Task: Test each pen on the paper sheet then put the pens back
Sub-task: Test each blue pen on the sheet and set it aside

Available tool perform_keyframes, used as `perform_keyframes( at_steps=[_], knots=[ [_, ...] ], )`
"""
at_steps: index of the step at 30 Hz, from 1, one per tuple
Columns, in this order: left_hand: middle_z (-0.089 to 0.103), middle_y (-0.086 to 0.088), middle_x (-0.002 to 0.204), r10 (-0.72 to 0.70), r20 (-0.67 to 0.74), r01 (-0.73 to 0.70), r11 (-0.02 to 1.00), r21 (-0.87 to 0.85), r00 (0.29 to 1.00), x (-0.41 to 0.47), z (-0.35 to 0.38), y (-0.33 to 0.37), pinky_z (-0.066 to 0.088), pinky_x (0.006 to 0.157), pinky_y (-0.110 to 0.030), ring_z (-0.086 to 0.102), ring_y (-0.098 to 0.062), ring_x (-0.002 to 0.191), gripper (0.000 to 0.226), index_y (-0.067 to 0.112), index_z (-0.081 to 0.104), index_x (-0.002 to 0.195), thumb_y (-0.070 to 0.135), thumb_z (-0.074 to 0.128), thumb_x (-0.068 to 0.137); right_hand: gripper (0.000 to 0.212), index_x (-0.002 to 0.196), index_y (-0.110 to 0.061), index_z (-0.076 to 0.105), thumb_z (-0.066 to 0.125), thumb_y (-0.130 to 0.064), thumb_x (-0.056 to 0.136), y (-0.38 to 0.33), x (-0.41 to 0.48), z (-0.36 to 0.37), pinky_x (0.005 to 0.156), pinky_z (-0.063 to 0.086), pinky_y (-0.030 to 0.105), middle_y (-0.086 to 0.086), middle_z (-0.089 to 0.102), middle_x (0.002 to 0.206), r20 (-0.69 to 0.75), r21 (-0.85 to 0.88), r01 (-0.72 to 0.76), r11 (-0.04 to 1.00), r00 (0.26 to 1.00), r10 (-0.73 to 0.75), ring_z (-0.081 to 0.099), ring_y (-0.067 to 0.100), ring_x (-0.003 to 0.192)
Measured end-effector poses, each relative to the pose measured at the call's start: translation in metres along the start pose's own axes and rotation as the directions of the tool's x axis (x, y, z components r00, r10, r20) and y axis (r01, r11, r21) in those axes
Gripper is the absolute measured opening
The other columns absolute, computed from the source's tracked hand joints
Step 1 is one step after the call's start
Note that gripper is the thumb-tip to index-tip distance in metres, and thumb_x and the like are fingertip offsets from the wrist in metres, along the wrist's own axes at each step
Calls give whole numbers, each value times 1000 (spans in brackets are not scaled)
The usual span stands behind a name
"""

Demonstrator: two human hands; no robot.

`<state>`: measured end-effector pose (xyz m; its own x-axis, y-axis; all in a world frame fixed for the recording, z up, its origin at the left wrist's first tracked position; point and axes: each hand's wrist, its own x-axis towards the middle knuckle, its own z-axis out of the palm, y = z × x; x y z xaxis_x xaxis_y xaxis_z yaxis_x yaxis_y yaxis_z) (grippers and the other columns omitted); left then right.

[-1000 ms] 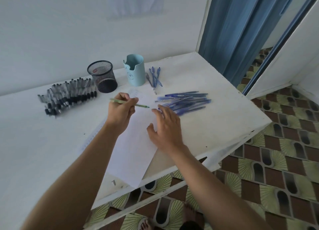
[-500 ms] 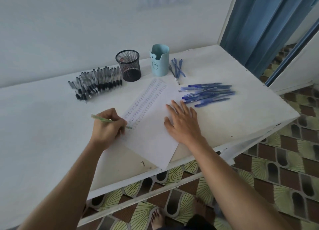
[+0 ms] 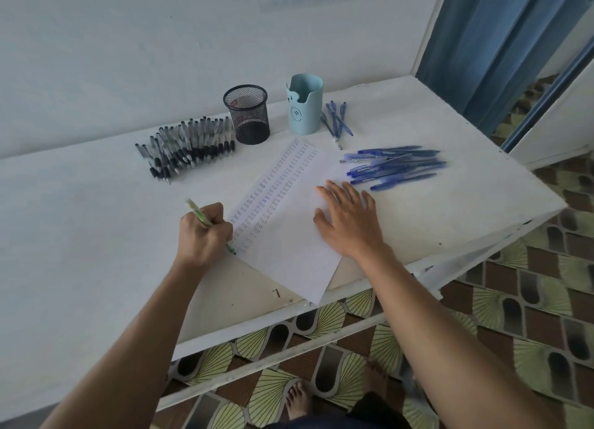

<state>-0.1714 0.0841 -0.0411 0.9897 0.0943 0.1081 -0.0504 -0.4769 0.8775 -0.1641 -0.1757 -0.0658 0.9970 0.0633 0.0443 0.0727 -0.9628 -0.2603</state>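
The left hand [image 3: 205, 235] pinches a green pen [image 3: 201, 218], fingers curled round the barrel. The tip is down at the left edge of the paper sheet [image 3: 289, 251], at the foot of the columns of test marks. The right hand [image 3: 348, 216] lies flat on the sheet with fingers spread, apparently to stop it sliding on the table [image 3: 80, 235]. Black pens [image 3: 189, 145] lie beside the mesh cup [image 3: 247, 113] and blue pens [image 3: 395, 168] lie right of the pale blue holder [image 3: 304, 103], seemingly sorted by colour. The marks are too small to read. The holder bears only a drawn face.
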Motion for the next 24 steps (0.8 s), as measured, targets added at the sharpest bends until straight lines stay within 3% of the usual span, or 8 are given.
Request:
perform_keyframes(
  at_steps=[6, 13, 24],
  knots=[
    [24, -6, 56, 7, -16, -6, 1000, 12, 1000, 0, 0, 1, 14, 47, -30, 21, -12, 54, 29, 9, 25, 56, 7, 54, 53, 63, 151, -28, 34, 23, -49, 93, -1, 0, 3, 119, 12, 51, -4, 27, 163, -28, -3, -7, 1000, 1000, 7, 19, 22, 151],
    [22, -1, 54, 24, 23, -23, 1000, -21, 999, 0, 1, 0, 13, 45, -28, 20, -13, 53, 28, 14, 27, 54, 5, 54, 52, 54, 153, -28, 30, 35, -43, 102, 0, 0, 3, 120, 9, 50, -5, 23, 164, -14, -7, -9, 1000, 1000, 9, 15, 21, 152],
    [23, 6, 47, 10, 34, -10, 1000, -24, 999, 0, 3, -2, 15, 47, -28, 24, -15, 52, 29, 14, 27, 51, 4, 54, 52, 64, 152, -28, 32, 23, -50, 92, -1, 0, 3, 120, 13, 52, -4, 26, 163, -21, -4, -6, 1000, 1000, 6, 18, 21, 152]
  ],
)
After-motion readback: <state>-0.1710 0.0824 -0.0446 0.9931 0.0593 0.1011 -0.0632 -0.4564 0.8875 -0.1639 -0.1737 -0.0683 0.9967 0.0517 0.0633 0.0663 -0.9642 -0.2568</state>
